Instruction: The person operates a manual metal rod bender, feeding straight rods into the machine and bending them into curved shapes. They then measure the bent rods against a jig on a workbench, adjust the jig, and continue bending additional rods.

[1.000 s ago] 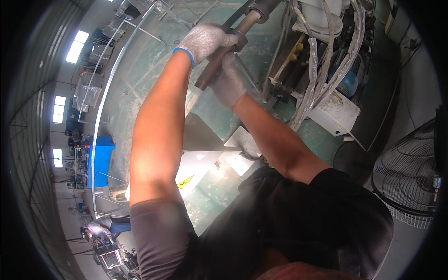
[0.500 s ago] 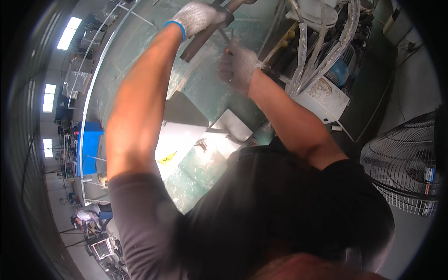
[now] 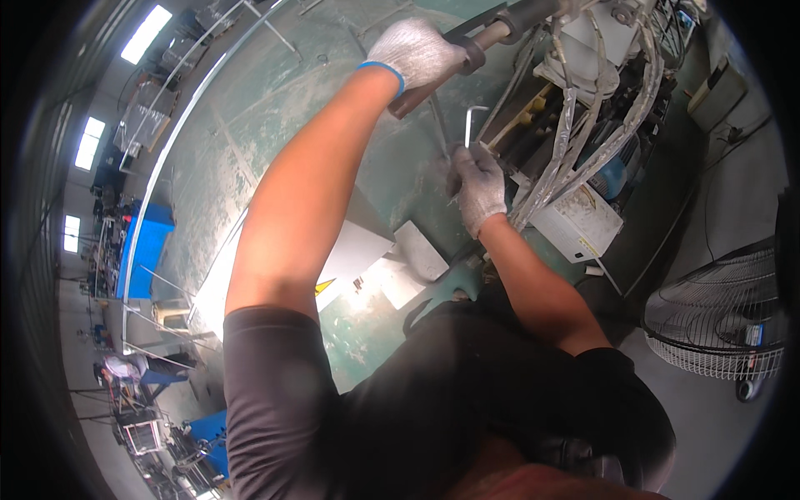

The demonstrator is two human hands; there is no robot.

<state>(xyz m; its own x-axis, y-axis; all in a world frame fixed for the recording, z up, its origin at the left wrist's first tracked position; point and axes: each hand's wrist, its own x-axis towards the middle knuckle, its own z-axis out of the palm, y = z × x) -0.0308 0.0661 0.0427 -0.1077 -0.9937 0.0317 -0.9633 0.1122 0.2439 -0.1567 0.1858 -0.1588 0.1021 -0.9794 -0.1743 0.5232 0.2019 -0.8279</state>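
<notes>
Scuffed green floor [image 3: 242,175] spreads beneath us across a workshop. Our gloved left hand [image 3: 419,55] is closed around a dark metal tube [image 3: 411,103], just beside its collar [image 3: 472,57]; the tube slants across the upper middle of our view. Our right hand [image 3: 481,185], lower and apart from the tube, is curled shut around a silver hex key [image 3: 468,127], bent end up; we cannot make out its lower end. Farther right, we see plastic-wrapped hoses [image 3: 565,137] and a white box [image 3: 575,221] bearing a small yellow label, too small for us to read. Below our left forearm, a white panel [image 3: 354,250] carries a yellow warning label [image 3: 323,287] with a black edge, partly hidden. At far right, a fan [image 3: 708,321] has a coloured sticker [image 3: 754,335], its print illegible to us.
</notes>
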